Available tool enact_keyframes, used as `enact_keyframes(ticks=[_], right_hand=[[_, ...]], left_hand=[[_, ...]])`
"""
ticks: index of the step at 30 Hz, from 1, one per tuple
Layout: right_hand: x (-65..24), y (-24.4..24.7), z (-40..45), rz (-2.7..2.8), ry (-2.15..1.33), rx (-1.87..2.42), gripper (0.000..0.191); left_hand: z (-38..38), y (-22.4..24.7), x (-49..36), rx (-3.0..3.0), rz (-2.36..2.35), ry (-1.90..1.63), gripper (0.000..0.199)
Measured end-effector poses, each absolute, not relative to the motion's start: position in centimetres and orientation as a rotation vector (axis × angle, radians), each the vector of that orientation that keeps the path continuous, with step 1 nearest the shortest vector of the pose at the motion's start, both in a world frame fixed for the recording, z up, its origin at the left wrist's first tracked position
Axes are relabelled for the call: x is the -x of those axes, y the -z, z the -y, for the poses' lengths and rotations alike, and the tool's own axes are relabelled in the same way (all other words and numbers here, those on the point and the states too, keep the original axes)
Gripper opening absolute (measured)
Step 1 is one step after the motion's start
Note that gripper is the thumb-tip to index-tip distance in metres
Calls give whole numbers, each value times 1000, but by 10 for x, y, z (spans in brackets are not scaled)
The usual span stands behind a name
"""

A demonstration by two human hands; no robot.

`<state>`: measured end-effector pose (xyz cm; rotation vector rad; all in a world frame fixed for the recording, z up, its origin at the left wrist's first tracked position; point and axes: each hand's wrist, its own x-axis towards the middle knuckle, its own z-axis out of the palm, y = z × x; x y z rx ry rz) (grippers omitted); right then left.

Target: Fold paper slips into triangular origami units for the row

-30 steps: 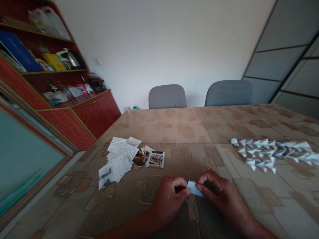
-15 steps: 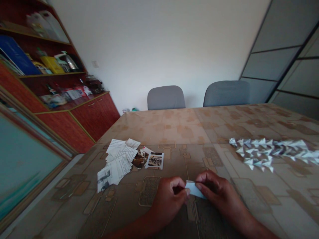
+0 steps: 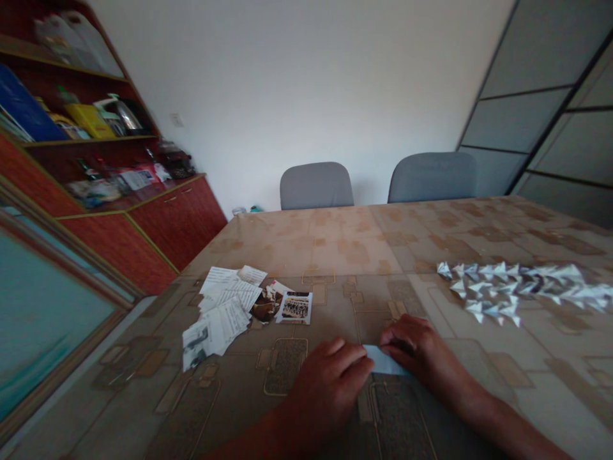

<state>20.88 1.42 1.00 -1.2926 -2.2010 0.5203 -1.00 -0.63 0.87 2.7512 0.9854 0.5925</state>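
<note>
A small folded piece of white paper [image 3: 383, 360] is low over the patterned tabletop, between my two hands. My left hand [image 3: 330, 383] has its fingers closed on the paper's left end. At the other end, my right hand [image 3: 416, 348] grips the paper with thumb and fingers pressed together. Loose printed paper pieces [image 3: 225, 306] lie in an overlapping pile to the left, with a picture card [image 3: 295, 308] at its right side. Several folded paper pieces [image 3: 507, 287] with pointed tips stand in rows on the right.
The table [image 3: 335, 243] has a brown patterned cover. Two grey chairs [image 3: 316, 185] stand behind its far edge, against a white wall. A red wooden cabinet [image 3: 177, 220] with filled shelves is at the left, and grey panelled doors [image 3: 522, 115] are at the right.
My hands have turned more palm-down, and the paper now lies flatter and lower. My right hand has shifted along the paper's far edge. The whole view has moved slightly.
</note>
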Motion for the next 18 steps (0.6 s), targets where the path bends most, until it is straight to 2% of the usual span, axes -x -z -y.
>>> enact_keyframes(ticks=[7,18], right_hand=[[-204,-11,-13,2259,-406,1305,14],[-212,9,-14,2176,-251,1507,9]], left_hand=[[7,-2,1,-2919,-907,-405,20],[9,-1,-2,-2960,-915,-382,27]])
